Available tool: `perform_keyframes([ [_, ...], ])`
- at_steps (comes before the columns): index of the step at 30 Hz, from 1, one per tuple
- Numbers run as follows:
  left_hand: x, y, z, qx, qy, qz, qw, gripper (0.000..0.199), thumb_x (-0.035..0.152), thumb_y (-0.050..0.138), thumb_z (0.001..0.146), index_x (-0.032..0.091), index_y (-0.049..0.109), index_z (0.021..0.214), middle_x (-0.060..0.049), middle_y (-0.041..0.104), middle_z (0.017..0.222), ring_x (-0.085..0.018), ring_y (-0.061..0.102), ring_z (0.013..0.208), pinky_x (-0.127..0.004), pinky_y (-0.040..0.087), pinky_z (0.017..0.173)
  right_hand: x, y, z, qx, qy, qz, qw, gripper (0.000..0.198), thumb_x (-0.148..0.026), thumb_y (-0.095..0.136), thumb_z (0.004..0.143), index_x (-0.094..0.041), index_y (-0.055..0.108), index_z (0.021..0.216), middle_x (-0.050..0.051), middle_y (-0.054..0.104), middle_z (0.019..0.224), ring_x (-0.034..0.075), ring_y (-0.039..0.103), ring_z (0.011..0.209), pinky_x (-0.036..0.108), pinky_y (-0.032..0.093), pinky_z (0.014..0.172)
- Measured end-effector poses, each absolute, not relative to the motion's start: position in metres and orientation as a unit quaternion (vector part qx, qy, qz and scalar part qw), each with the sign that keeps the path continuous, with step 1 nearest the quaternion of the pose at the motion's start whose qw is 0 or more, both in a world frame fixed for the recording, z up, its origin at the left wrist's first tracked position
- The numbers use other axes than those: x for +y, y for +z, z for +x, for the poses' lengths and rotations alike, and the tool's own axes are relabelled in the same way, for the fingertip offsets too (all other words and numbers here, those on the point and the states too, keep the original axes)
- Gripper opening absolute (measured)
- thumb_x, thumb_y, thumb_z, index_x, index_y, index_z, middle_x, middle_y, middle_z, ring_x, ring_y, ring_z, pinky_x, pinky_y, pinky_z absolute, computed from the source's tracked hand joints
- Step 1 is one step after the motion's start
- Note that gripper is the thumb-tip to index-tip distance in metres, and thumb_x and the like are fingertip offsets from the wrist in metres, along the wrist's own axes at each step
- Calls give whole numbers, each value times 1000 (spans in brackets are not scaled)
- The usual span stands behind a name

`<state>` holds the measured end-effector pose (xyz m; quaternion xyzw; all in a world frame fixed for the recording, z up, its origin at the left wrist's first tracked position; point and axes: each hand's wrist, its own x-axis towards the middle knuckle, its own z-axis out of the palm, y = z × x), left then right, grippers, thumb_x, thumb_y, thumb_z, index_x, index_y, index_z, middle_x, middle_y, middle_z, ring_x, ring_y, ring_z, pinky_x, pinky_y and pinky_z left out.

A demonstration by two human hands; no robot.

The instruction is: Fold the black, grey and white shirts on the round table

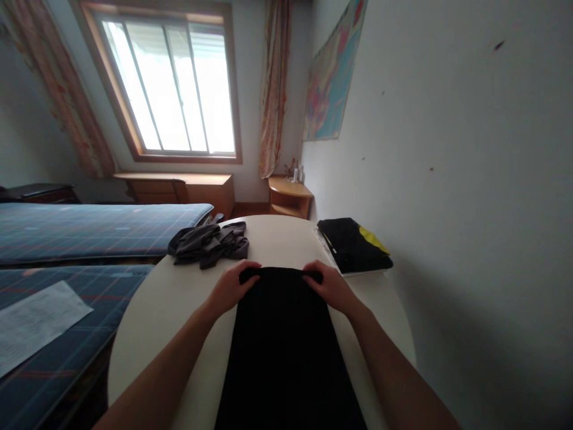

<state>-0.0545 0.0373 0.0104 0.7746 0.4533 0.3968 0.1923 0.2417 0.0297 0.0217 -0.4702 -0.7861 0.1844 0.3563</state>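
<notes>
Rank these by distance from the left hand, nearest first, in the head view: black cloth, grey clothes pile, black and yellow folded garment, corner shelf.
1. Black cloth: under the left hand, held at its far edge.
2. Grey clothes pile: just beyond, on the table.
3. Black and yellow folded garment: right, by the wall.
4. Corner shelf: far end of the room.

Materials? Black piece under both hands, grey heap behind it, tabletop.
Black garment: matte fabric, likely knit; its far edge rolls softly. Grey heap: thinner cloth, faint sheen, limp crumpled folds. Table: smooth cream top, probably laminate or painted wood; cannot tell which.
</notes>
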Motion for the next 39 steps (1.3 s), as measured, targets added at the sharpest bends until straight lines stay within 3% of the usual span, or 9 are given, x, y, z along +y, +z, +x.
perform_keyframes([
  [8,58,-25,-61,479,326,786,214,46,24,59,83,21,56,128,-10,65,126,-27,63,114,-43,47,103,54,-10,239,-801,192,-499,270,30,-22,61,86,-17,68,115,11,70,118,24,63,112,39,45,103],
  [17,49,-25,-58,498,322,786,178,48,19,60,77,19,56,124,-10,60,120,-26,62,111,-41,47,101,38,2,232,-794,83,-575,178,27,-33,64,84,-13,68,102,15,68,107,27,61,103,38,45,94],
  [24,50,-28,-54,526,337,760,182,46,16,60,75,20,55,121,-9,66,109,-26,64,103,-41,49,97,37,1,235,-783,34,-603,149,18,-28,62,81,-17,66,95,13,67,103,26,60,100,34,44,90],
  [30,50,-23,-55,502,340,770,198,39,16,50,83,22,56,121,-6,68,105,-23,66,100,-39,49,96,38,7,240,-811,75,-550,182,18,-26,56,88,-17,63,101,12,69,102,25,63,98,33,44,87],
  [34,55,-23,-56,491,364,774,165,27,16,46,86,21,60,108,-8,66,108,-24,63,104,-40,48,98,44,4,242,-782,119,-578,199,23,-29,49,96,-19,58,114,11,72,101,25,68,93,32,44,80],
  [39,63,-27,-54,537,377,738,158,24,19,50,88,20,61,109,-9,63,115,-22,65,92,-41,51,93,57,-7,241,-763,131,-577,260,20,-26,55,94,-20,60,112,8,70,109,23,66,104,32,45,90],
])
